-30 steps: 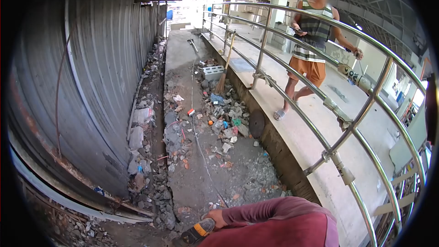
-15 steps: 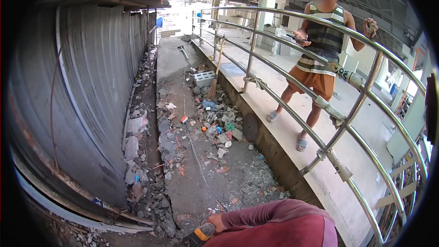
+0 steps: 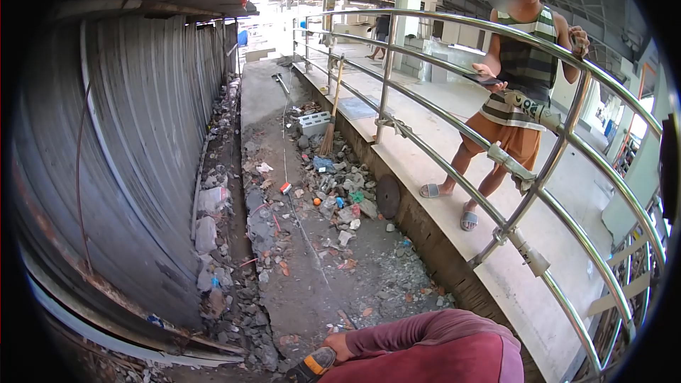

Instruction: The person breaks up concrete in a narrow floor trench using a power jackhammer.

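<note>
The black and orange tool (image 3: 312, 364) is at the very bottom edge of the view, low over the ground, and only its upper part shows. The right hand (image 3: 339, 347) grasps it: the fingers are clenched around the grip. The hand comes out of a maroon sleeve (image 3: 425, 333) that enters from the lower right. The left hand is not visible.

Just in front of the hand lies a grey concrete strip (image 3: 305, 291) with dust and small chips. A thin line (image 3: 301, 223) runs along it, away from the hand toward the far end. Farther on there is a heap of rubble (image 3: 340, 191), with a round dark disc (image 3: 387, 196) leaning on the edge of the raised walkway (image 3: 440, 170). A broom (image 3: 330, 124) stands tilted beside a grey concrete block (image 3: 314, 122).

On the left a corrugated metal wall (image 3: 135, 142) follows the strip. On the right a shiny steel railing (image 3: 454, 142) borders the walkway. Behind it another person (image 3: 521, 78) in a striped top and orange shorts stands well apart, one hand on the top rail.
</note>
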A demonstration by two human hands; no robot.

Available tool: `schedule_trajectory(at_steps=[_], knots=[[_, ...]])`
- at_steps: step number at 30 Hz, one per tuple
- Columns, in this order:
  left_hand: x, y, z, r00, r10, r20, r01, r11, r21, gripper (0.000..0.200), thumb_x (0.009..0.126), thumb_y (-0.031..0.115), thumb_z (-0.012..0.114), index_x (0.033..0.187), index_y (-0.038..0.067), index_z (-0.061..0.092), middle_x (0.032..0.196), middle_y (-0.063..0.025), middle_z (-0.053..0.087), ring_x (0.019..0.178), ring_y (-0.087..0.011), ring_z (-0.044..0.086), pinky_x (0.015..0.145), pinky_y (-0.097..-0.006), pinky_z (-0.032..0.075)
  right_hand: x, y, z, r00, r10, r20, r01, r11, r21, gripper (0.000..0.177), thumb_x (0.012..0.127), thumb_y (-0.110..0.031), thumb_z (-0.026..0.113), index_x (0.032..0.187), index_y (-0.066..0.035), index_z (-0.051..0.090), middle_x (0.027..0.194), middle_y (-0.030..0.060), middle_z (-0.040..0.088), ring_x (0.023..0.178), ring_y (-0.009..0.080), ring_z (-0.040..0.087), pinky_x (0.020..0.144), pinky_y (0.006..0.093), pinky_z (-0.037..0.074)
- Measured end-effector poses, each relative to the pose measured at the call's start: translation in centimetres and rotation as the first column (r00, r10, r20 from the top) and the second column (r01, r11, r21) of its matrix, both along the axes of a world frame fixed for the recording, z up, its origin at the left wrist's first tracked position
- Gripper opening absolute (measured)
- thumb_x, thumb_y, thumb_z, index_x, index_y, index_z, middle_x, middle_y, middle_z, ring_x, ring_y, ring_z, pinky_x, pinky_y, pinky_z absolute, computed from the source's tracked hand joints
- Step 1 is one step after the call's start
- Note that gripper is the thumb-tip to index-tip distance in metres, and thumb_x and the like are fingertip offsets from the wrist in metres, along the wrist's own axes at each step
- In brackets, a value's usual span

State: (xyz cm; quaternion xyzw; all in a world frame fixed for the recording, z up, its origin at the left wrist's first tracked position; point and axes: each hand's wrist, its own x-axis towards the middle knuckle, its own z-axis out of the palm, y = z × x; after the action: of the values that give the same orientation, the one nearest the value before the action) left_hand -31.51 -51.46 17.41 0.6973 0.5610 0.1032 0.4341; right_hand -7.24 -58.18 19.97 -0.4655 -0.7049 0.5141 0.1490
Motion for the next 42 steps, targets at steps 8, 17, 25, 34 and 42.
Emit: schedule_trajectory(at_steps=[8,17,25,34,42], knots=[[0.3,0.6,0.7,1.000,-0.006,0.000,0.006,1.000,0.001,0.066,0.083,0.065,0.072,0.107,0.004,0.067,0.086,-0.0209,0.068,0.079,-0.0359,0.062,0.068,-0.0495,0.051,-0.1,0.7,0.8,0.998,0.053,0.046,-0.055,0.998,0.040,0.042,0.076,-0.029,0.080,0.108,-0.003,0.072,0.097,0.0211,0.074,0.095,0.0381,0.071,0.082,0.0456,0.054],[-0.9,-0.7,-0.3,1.000,0.013,-0.007,-0.013,1.000,-0.008,0.067,0.083,0.066,0.071,0.109,0.004,0.067,0.087,-0.0214,0.069,0.081,-0.0364,0.063,0.069,-0.0496,0.051,0.8,2.6,-0.1,0.992,0.105,0.068,-0.108,0.994,0.036,0.040,0.075,-0.027,0.082,0.105,-0.003,0.071,0.097,0.0210,0.074,0.096,0.0372,0.072,0.083,0.0445,0.055],[-1.0,-3.0,0.5,0.996,0.084,-0.026,-0.085,0.995,-0.058,0.068,0.082,0.066,0.071,0.110,0.004,0.067,0.089,-0.0218,0.069,0.082,-0.0368,0.064,0.070,-0.0497,0.052,3.2,5.6,-2.0,0.990,0.138,-0.036,-0.139,0.990,-0.023,0.041,0.076,-0.024,0.083,0.111,-0.005,0.072,0.102,0.0211,0.075,0.100,0.0366,0.073,0.086,0.0445,0.056],[4.1,2.0,1.3,0.998,-0.062,0.006,0.061,0.995,0.073,0.069,0.082,0.067,0.071,0.112,0.005,0.067,0.090,-0.0222,0.070,0.084,-0.0373,0.065,0.071,-0.0498,0.052,1.3,2.9,3.2,0.993,0.107,0.048,-0.110,0.991,0.076,0.040,0.075,-0.027,0.082,0.105,-0.004,0.072,0.096,0.0215,0.074,0.093,0.0379,0.072,0.081,0.0457,0.055],[6.0,2.3,3.2,0.988,-0.134,0.080,0.124,0.985,0.120,0.070,0.081,0.067,0.070,0.113,0.005,0.068,0.092,-0.0226,0.070,0.086,-0.0377,0.066,0.072,-0.0499,0.053,0.9,-1.5,5.7,0.984,-0.013,0.180,-0.002,0.997,0.080,0.037,0.077,-0.027,0.079,0.107,-0.006,0.073,0.098,0.0204,0.075,0.098,0.0385,0.072,0.083,0.0466,0.055]])
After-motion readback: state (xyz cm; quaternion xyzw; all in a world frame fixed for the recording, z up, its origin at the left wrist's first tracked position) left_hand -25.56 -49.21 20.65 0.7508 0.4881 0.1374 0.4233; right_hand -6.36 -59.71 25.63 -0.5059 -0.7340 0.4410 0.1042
